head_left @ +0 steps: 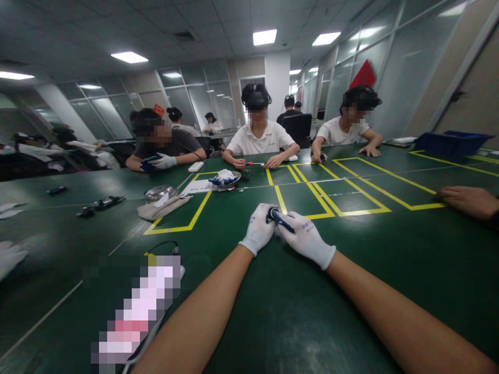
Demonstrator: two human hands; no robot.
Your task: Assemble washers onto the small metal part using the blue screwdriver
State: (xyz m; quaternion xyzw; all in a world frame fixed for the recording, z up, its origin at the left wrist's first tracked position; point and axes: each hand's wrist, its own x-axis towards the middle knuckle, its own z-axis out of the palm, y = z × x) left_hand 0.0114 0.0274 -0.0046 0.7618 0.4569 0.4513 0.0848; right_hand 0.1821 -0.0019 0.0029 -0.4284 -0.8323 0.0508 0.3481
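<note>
My left hand (258, 230) and my right hand (306, 236) meet above the green table, both in white gloves with dark blue fingers. Between their fingertips is a small dark round part (274, 212) with a pale ring; its exact kind cannot be made out. My left fingers are closed around one side of it. From the other side, my right fingers press against it, and they hide much of its lower part.
Yellow tape frames (280, 200) mark the green table (296, 311). Leftward are a metal bowl holding gloves (224, 179), another metal bowl (159, 193), a grey cloth (161, 209), black tools (100, 205) and a blurred phone-like device (140, 306). A blue bin (452, 144) stands right; co-workers sit opposite.
</note>
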